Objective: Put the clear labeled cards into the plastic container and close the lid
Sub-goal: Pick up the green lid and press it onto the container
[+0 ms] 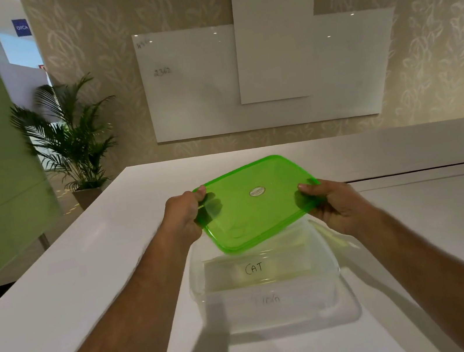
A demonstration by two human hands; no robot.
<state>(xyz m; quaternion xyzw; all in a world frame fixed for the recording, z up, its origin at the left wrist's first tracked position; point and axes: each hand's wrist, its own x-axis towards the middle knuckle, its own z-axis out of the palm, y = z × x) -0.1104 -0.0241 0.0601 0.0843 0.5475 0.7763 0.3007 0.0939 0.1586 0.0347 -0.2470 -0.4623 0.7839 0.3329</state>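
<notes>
A clear plastic container [211,299] stands on the white table [60,296] just in front of me. Inside it lie clear cards; the top card [258,268] reads "CAT", and faint writing shows through the near wall. Above the container's far half I hold a translucent green lid [257,205], tilted with its near edge lower. My left hand [186,214] grips the lid's left edge, thumb on top. My right hand [332,205] grips its right edge the same way. The lid is apart from the container's rim.
A dark slot [417,171] runs across the table at the right. A whiteboard [195,89] hangs on the wall behind the table. A potted palm [73,134] stands on the floor at the far left, past the table's left edge.
</notes>
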